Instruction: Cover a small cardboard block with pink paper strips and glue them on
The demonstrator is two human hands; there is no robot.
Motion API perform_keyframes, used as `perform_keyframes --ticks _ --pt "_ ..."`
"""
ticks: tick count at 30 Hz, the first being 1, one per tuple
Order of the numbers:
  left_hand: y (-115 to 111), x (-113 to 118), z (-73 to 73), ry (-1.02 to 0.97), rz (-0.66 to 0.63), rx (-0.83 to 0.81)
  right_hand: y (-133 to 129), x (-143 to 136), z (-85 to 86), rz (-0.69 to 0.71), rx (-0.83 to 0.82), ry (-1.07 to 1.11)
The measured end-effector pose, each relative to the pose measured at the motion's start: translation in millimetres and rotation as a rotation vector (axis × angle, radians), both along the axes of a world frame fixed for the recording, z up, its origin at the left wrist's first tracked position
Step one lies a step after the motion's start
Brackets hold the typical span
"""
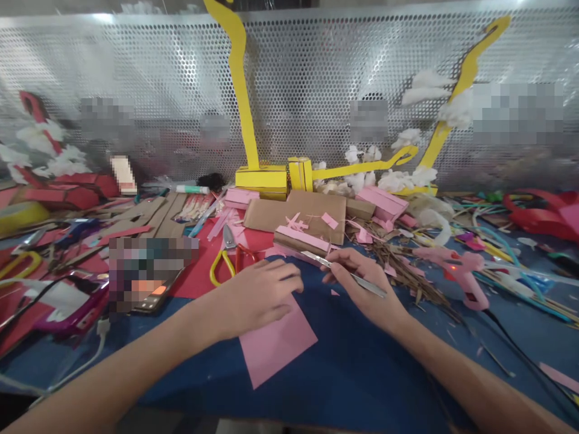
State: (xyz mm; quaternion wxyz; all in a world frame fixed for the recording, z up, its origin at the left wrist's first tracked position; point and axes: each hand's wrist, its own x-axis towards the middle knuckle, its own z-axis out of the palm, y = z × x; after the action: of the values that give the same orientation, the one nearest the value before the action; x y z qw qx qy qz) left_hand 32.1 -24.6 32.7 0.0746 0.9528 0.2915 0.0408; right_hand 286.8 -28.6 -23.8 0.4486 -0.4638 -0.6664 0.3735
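Note:
My right hand (364,286) is closed around a slim metal craft knife (371,286), whose blade points up and left toward a small cardboard box (301,246) with a pink top. My left hand (260,292) lies over the upper part of a pink paper sheet (278,346), its fingers loosely bent and apart, with nothing seen in them. Whether the palm presses on the sheet is hidden. Just beyond that hand are yellow- and red-handled scissors (222,269) on red paper (199,271).
To the right lies a pink glue gun (464,271) with a black cord. Brown strips (414,268) and pink scraps litter the blue table (353,374). Yellow cardboard figures (261,178) stand behind, against a perforated metal screen (312,72). A phone (154,277) sits left.

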Motion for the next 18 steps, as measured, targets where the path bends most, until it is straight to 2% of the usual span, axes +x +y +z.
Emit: perform_keyframes --ticks 3,5,8,10,13,18 --pt "-11 -30 -16.3 0.001 0.068 0.085 -12 -9 2.4 0.051 0.04 -0.083" --pt "-15 -44 -30.3 -0.064 0.049 0.207 -21 -19 4.9 0.1 0.075 -0.174" --pt "-17 -51 -50.2 -0.089 0.031 0.352 -31 -33 6.5 0.162 0.173 -0.353" --pt "-17 -50 -58.9 -0.083 0.043 0.37 -34 -39 3.4 0.227 0.281 -0.429" --pt "-15 -47 -63.9 -0.087 0.071 0.316 -34 -45 -7.3 0.304 0.427 -0.488" --pt "-14 -48 -63.3 -0.137 0.095 0.248 -33 -48 -21.8 0.361 0.563 -0.58"
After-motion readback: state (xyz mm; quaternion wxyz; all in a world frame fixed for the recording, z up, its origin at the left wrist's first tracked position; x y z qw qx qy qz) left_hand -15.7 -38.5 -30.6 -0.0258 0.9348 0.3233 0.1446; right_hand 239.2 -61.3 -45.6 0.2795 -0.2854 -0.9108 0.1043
